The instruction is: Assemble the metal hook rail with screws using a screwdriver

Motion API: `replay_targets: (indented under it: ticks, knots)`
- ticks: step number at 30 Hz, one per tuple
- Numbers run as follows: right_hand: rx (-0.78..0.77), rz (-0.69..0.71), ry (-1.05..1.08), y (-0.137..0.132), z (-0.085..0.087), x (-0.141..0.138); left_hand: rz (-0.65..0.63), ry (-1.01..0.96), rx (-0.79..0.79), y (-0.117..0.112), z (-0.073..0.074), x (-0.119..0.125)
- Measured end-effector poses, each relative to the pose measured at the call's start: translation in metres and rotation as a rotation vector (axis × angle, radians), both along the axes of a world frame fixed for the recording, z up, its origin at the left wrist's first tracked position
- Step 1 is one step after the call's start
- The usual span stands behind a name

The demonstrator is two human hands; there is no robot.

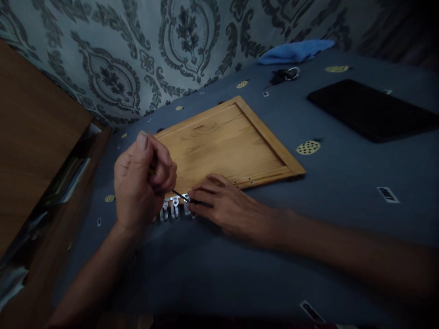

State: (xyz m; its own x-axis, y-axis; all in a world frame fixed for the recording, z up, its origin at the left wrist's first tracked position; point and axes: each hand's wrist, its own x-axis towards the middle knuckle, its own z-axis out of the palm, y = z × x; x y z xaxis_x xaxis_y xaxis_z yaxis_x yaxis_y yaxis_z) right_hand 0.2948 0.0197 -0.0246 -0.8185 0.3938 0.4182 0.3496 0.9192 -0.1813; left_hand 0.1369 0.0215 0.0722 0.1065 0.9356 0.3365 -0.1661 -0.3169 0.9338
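Observation:
My left hand (142,183) is closed in a fist around a screwdriver whose handle is mostly hidden. Its thin dark shaft (179,195) slants down to the right, toward a metal hook rack (174,205). That silvery rack has several curved hooks and sits along the near edge of a framed wooden panel (219,141). With fingers stretched out, my right hand (226,203) lies on the panel's near edge, its fingertips at the rack's right end beside the shaft. Those fingers cover the tip area and part of the rack.
The panel lies on a dark blue cloth (343,192) printed with pineapples. A black flat case-like object (373,109) lies at the right, with keys on a ring (284,75) and a blue cloth (297,51) farther back. A wooden cabinet (37,137) stands at the left, before a patterned wall.

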Motion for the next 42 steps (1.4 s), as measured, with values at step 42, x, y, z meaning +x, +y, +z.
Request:
replay_targets:
  ticks: [42]
  knots:
    - [-0.034, 0.001, 0.130, -0.002, -0.007, 0.004, 0.053, -0.001, 0.028, 0.000, -0.007, -0.005]
